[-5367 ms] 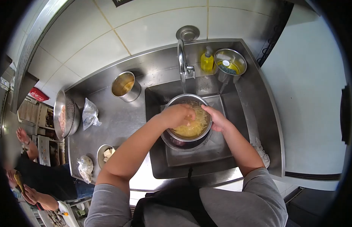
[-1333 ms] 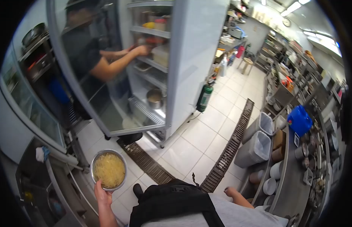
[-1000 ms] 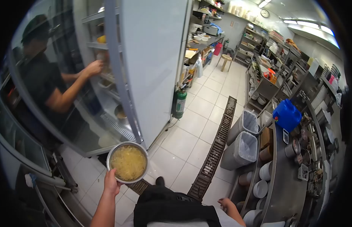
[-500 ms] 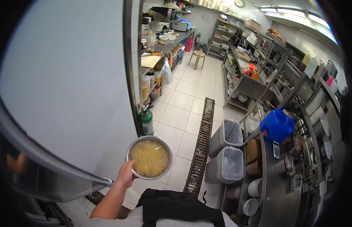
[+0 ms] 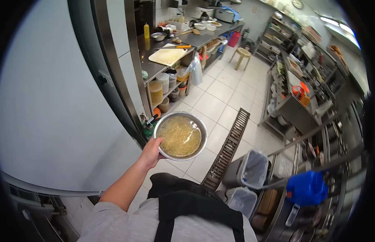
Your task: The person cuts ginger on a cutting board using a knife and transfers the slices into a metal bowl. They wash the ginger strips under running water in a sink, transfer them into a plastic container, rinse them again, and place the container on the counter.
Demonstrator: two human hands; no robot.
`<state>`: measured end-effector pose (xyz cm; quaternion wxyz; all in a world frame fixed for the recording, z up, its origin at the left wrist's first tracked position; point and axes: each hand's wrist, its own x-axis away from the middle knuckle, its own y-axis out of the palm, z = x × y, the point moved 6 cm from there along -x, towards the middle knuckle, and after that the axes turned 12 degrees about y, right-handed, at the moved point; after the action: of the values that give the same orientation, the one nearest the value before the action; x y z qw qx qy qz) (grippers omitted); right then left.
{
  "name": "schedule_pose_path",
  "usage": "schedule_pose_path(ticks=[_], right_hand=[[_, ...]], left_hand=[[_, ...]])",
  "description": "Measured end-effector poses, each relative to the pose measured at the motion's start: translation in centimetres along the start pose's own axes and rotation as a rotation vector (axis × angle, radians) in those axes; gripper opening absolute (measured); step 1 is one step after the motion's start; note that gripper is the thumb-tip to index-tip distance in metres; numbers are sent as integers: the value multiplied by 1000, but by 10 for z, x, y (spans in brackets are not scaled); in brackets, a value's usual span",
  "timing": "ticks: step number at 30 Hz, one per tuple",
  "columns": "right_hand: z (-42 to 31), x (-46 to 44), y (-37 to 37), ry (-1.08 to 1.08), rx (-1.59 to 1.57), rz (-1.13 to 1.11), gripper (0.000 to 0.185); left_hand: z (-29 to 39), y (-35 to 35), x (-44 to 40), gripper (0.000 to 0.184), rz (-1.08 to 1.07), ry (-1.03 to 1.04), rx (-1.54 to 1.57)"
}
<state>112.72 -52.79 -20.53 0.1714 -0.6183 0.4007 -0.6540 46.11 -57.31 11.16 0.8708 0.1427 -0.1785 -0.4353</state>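
White tiles pave the kitchen floor (image 5: 221, 86) below and beyond my bowl (image 5: 204, 136). A broad white panel (image 5: 54, 101) fills the space to the bowl's left. Ahead and leftward of the bowl runs a steel bench (image 5: 200, 39), crowded at its far end; one long drain grate (image 5: 227, 149) crosses the floor to the bowl's right. Two lined bins, a farther one (image 5: 254, 169) and a nearer one (image 5: 243, 201), stand beyond that grate, with one blue jug (image 5: 307, 188) well right of the bowl. One stool (image 5: 242, 52) is far ahead of it. The bowl itself hangs over the floor in front of me, holding pale yellow shreds (image 5: 177, 139) in liquid. Past it on the bench lies one cutting board (image 5: 167, 55). My left hand (image 5: 152, 152) pinches the bowl's near-left rim, thumb on top, fingers mostly hidden below; my right is out of sight, so I cannot tell its state. The markings on one small white device (image 5: 292, 215), right of the bowl, are too blurred to read. One yellow bottle (image 5: 146, 30) stands on the bench beyond the bowl.
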Motion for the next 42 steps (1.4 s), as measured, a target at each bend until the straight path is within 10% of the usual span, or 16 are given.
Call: schedule_pose_path(ticks=[5, 11, 18, 36, 42], right_hand=[[-222, -96, -219, -389, -204, 291, 23], [-396, -212, -300, -514, -482, 120, 24], [-322, -330, -264, -238, 158, -24, 23], [-603, -747, -561, -414, 332, 155, 26], [-930, -765, -715, -596, 157, 243, 33]], left_hand=[[8, 48, -88, 46, 78, -3, 3], [-3, 80, -216, 45, 124, 12, -31], [4, 129, -388, 41, 142, 3, -56], [9, 272, -802, 47, 242, 60, 26], [26, 276, -929, 44, 344, 83, 57]])
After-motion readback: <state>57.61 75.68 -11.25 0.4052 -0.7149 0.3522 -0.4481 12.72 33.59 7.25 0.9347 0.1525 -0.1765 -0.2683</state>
